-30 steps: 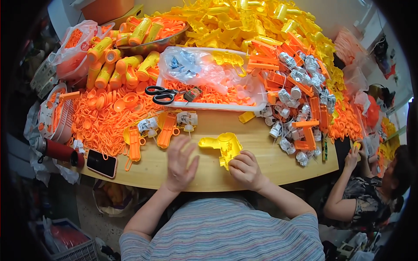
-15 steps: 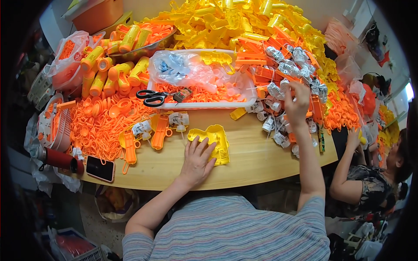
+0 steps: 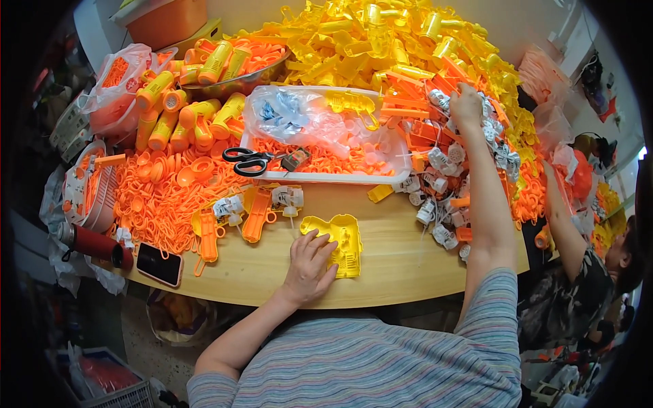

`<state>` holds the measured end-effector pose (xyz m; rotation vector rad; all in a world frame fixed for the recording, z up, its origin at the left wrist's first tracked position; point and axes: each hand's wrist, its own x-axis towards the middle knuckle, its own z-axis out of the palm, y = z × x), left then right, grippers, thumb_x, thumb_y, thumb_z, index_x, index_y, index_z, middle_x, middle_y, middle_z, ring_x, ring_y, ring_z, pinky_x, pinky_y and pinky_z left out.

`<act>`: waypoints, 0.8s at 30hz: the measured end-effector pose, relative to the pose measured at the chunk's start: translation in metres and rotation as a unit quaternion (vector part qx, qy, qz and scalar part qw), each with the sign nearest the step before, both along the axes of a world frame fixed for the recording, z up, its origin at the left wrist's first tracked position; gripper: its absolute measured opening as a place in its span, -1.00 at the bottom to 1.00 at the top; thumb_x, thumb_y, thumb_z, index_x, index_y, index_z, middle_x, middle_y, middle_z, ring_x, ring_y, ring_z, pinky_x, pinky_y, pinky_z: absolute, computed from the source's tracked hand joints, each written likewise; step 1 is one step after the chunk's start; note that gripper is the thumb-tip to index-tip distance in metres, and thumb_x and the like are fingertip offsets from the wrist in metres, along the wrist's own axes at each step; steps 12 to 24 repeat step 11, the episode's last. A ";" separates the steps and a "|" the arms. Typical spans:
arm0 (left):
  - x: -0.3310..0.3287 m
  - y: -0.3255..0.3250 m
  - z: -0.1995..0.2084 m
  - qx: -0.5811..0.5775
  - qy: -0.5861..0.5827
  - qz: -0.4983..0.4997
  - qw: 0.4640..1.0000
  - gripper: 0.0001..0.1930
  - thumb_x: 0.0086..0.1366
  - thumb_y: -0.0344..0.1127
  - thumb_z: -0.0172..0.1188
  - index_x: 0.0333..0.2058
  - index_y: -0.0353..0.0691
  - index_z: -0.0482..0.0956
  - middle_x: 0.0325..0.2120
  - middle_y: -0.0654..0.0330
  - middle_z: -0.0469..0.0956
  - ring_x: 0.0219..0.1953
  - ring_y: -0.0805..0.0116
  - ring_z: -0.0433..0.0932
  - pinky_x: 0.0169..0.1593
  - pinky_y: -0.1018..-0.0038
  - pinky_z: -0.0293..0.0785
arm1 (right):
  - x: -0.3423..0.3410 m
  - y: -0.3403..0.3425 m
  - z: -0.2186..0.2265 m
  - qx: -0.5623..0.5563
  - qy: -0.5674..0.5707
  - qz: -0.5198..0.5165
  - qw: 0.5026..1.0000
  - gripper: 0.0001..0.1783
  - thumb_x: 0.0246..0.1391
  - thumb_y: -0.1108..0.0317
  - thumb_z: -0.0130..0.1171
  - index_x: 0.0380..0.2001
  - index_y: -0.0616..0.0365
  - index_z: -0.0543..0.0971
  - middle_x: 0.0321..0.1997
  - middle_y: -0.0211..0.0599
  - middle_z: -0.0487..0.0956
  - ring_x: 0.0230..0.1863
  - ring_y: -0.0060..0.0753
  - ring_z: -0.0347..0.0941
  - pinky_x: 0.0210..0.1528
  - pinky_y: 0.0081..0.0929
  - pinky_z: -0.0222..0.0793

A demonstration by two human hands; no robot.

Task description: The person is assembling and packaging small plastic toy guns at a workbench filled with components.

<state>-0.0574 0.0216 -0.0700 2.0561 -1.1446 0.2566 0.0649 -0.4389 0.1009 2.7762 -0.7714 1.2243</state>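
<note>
A yellow plastic half-shell (image 3: 345, 248) lies with its ribbed inside up on the wooden table in front of me. My left hand (image 3: 309, 266) rests flat at its left edge, fingers spread and their tips over the rim. Far out to the right, my right hand (image 3: 466, 107) reaches into a heap of orange parts and white wired units (image 3: 445, 160); its fingertips are hidden, so a hold cannot be made out. Left of the shell are two orange handle-shaped pieces (image 3: 258, 216) with white units (image 3: 288, 196) beside them.
Behind the shell stands a white tray (image 3: 326, 177) with orange bits, clear bags and black scissors (image 3: 246, 162). Loose orange parts (image 3: 160, 204), a phone (image 3: 159, 264) and a red flask (image 3: 98, 247) lie left. Yellow shells (image 3: 381, 41) pile up behind. Another person's arm (image 3: 566, 217) is at the right.
My right hand has moved farther away, from the near part of the white-unit heap to its far part. My left hand stays on the shell. The other person's arm has stretched forward.
</note>
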 end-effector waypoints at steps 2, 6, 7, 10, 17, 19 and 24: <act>0.001 0.000 0.000 -0.013 0.012 0.011 1.000 -0.51 0.12 -0.24 0.31 0.05 -0.24 0.51 0.05 0.01 0.42 0.22 -0.05 0.27 0.28 0.05 0.11 | 0.010 -0.005 0.005 0.041 0.042 -0.013 0.998 -0.60 0.07 0.25 0.13 -0.06 0.24 0.61 -0.09 0.06 0.63 -0.03 0.06 0.56 0.07 -0.10 0.43; 0.002 0.000 0.001 -0.015 0.020 0.012 1.000 -0.51 0.11 -0.24 0.32 0.03 -0.24 0.51 0.03 0.00 0.42 0.22 -0.06 0.28 0.28 0.06 0.12 | 0.020 -0.020 0.004 0.081 0.074 0.025 0.994 -0.55 0.04 0.21 0.11 -0.05 0.25 0.60 -0.11 0.01 0.65 -0.07 -0.02 0.59 0.03 -0.22 0.46; 0.002 0.000 0.000 -0.017 0.026 0.010 0.999 -0.51 0.11 -0.23 0.33 0.03 -0.25 0.51 0.03 -0.01 0.42 0.22 -0.06 0.28 0.28 0.07 0.12 | 0.019 -0.025 0.001 0.118 0.016 0.083 0.989 -0.56 0.05 0.23 0.11 -0.05 0.25 0.59 -0.13 -0.03 0.66 -0.09 -0.07 0.60 0.00 -0.25 0.47; 0.003 0.000 -0.002 -0.019 0.033 0.009 0.999 -0.50 0.12 -0.23 0.33 0.03 -0.26 0.51 0.03 -0.01 0.41 0.22 -0.06 0.28 0.28 0.06 0.13 | 0.017 -0.034 -0.005 0.187 -0.024 0.136 0.973 -0.59 0.04 0.24 0.11 -0.05 0.17 0.62 -0.11 -0.02 0.66 -0.05 -0.06 0.59 0.06 -0.17 0.45; 0.004 0.001 -0.003 -0.018 0.032 0.011 0.999 -0.50 0.12 -0.23 0.33 0.03 -0.26 0.51 0.03 -0.01 0.41 0.22 -0.06 0.27 0.27 0.06 0.13 | 0.016 -0.032 -0.005 0.243 -0.015 0.144 0.959 -0.60 0.04 0.24 0.13 -0.05 0.14 0.62 -0.10 -0.06 0.66 -0.04 -0.10 0.60 0.07 -0.17 0.44; 0.004 0.001 -0.003 -0.018 0.032 0.011 0.999 -0.50 0.12 -0.23 0.33 0.03 -0.26 0.51 0.03 -0.01 0.41 0.22 -0.06 0.27 0.27 0.06 0.13 | 0.016 -0.032 -0.005 0.243 -0.015 0.144 0.959 -0.60 0.04 0.24 0.13 -0.05 0.14 0.62 -0.10 -0.06 0.66 -0.04 -0.10 0.60 0.07 -0.17 0.44; 0.004 0.001 -0.003 -0.018 0.032 0.011 0.999 -0.50 0.12 -0.23 0.33 0.03 -0.26 0.51 0.03 -0.01 0.41 0.22 -0.06 0.27 0.27 0.06 0.13 | 0.016 -0.032 -0.005 0.243 -0.015 0.144 0.959 -0.60 0.04 0.24 0.13 -0.05 0.14 0.62 -0.10 -0.06 0.66 -0.04 -0.10 0.60 0.07 -0.17 0.44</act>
